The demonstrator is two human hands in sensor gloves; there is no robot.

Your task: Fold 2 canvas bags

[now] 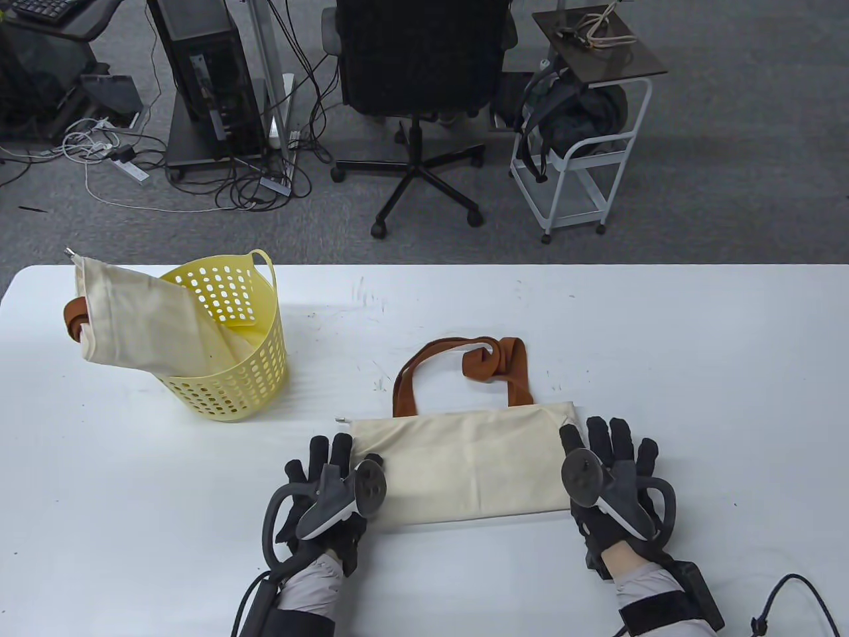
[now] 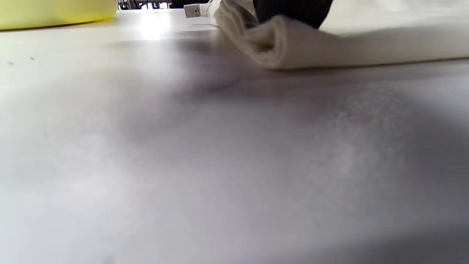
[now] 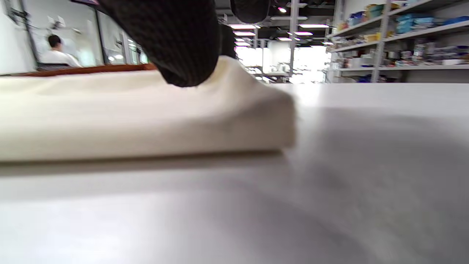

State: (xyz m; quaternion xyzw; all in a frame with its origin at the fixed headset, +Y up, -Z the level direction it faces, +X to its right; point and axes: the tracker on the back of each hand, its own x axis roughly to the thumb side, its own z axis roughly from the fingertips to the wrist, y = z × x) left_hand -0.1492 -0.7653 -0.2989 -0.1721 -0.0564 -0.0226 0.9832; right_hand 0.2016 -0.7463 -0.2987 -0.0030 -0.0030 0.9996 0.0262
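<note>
- We see a grey carpeted floor (image 1: 729, 166) beyond the white table (image 1: 597, 332).
- A black office chair (image 1: 418, 66) on castors stands at the far side, facing the table.
- To its right we find a white wheeled cart (image 1: 577, 172) with a dark top and a dark bag on its shelf.
- To its left stands a black computer tower (image 1: 199, 79), with cables and a power strip (image 1: 126, 162) strewn on the carpet.
- In the right wrist view we make out stocked shelves (image 3: 403, 40) and ceiling lights (image 3: 242, 26).

A cream canvas bag (image 1: 464, 468) lies flat on the worktop near the front, folded in half, its brown handles (image 1: 474, 371) spread on the far side. A second cream bag (image 1: 142, 325) hangs crumpled out of the yellow basket (image 1: 239, 391) at far left.
</note>
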